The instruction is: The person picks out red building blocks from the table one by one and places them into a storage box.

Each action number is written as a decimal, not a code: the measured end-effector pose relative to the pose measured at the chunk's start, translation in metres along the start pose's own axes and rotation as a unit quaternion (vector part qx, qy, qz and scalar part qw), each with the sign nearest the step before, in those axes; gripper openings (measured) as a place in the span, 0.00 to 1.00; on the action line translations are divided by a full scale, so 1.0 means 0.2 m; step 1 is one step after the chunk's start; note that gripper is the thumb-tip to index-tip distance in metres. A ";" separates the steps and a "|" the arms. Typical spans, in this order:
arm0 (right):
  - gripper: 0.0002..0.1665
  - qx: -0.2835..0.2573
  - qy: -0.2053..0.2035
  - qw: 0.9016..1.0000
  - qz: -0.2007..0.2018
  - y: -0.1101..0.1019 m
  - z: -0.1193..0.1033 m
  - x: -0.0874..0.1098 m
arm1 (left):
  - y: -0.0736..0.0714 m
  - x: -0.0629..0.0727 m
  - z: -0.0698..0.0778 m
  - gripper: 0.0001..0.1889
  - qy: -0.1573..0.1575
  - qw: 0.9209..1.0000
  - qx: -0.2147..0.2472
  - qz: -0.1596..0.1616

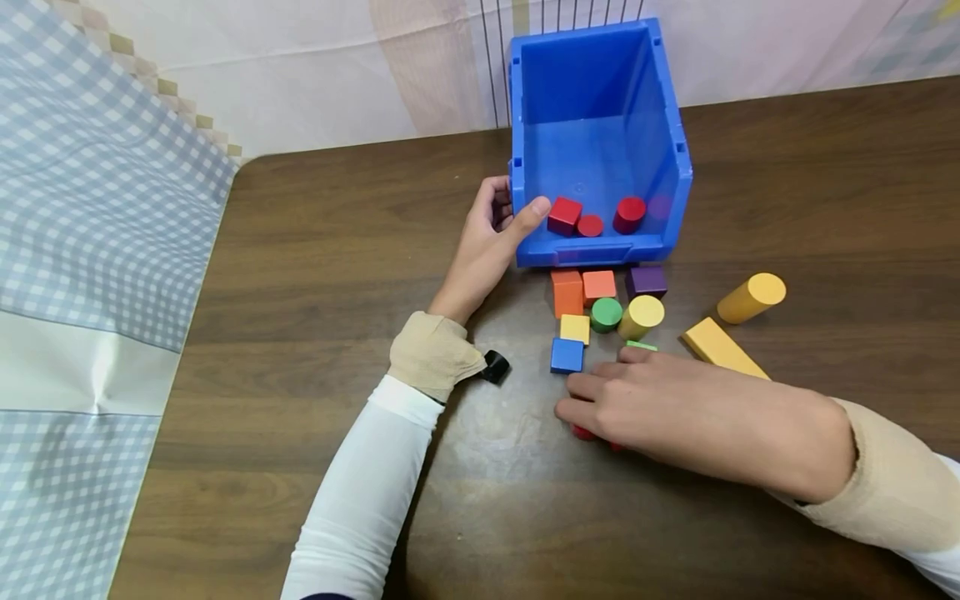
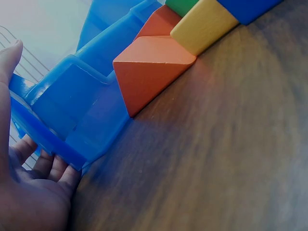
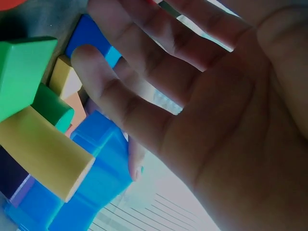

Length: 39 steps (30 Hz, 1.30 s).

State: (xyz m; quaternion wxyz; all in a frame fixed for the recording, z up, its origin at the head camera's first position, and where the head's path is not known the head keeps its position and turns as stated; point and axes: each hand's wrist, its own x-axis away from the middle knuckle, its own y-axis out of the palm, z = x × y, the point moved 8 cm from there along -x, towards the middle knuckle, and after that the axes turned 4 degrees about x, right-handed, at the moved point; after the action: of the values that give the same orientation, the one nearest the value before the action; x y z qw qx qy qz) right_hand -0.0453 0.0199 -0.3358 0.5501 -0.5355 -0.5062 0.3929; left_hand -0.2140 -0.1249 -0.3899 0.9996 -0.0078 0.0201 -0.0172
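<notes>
My left hand grips the left wall of a blue plastic bin, thumb over the rim and fingers curled against the outside. Inside the bin's front lie a red cube and two red round pieces. My right hand reaches palm down over the blocks, its fingers loosely extended in the right wrist view. Under its fingertips, bits of red blocks peek out, mostly hidden. Just beyond them sits a blue cube, and a green block is partly covered by this hand in the head view.
Before the bin stand an orange triangular block, a salmon block, a purple block, a green cylinder, a yellow cylinder and a small yellow block. Farther right are an orange-yellow cylinder and a long block.
</notes>
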 end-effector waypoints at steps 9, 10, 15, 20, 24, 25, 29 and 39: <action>0.21 -0.021 -0.003 0.999 -0.024 0.00 0.01 -0.01 | 0.00 0.00 0.01 0.30 0.001 1.000 -0.003 0.002; 0.21 -0.016 -0.004 1.000 -0.016 0.00 0.00 -0.01 | 0.00 0.00 0.01 0.30 0.002 1.000 -0.003 0.002; 0.21 -0.010 -0.005 1.000 0.001 -0.02 0.00 0.00 | 0.00 0.00 0.01 0.30 -0.001 1.000 -0.002 0.000; 0.19 -0.018 -0.008 1.000 0.004 -0.04 0.01 0.00 | 0.00 0.00 0.01 0.30 0.000 1.000 -0.001 -0.001; 0.14 -0.060 -0.004 0.998 -0.023 -0.03 0.03 -0.02 | 0.00 0.00 0.01 0.30 0.004 1.000 0.007 -0.001; 0.15 -0.069 -0.004 0.997 -0.028 -0.03 0.03 -0.02 | 0.00 0.00 0.01 0.30 0.004 1.000 0.008 0.000; 0.14 -0.071 -0.007 0.997 -0.021 -0.05 0.02 -0.02 | 0.00 0.01 0.01 0.29 0.005 1.000 0.014 0.001; 0.13 -0.054 -0.011 0.998 0.032 -0.11 0.01 0.00 | 0.01 0.00 0.01 0.29 0.007 1.000 0.014 0.000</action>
State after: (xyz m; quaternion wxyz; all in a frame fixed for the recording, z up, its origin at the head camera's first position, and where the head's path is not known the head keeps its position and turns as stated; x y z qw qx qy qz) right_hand -0.0497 0.0174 -0.3141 0.5018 -0.5763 -0.5152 0.3881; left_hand -0.2135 -0.1238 -0.3881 0.9995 0.0059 0.0270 -0.0180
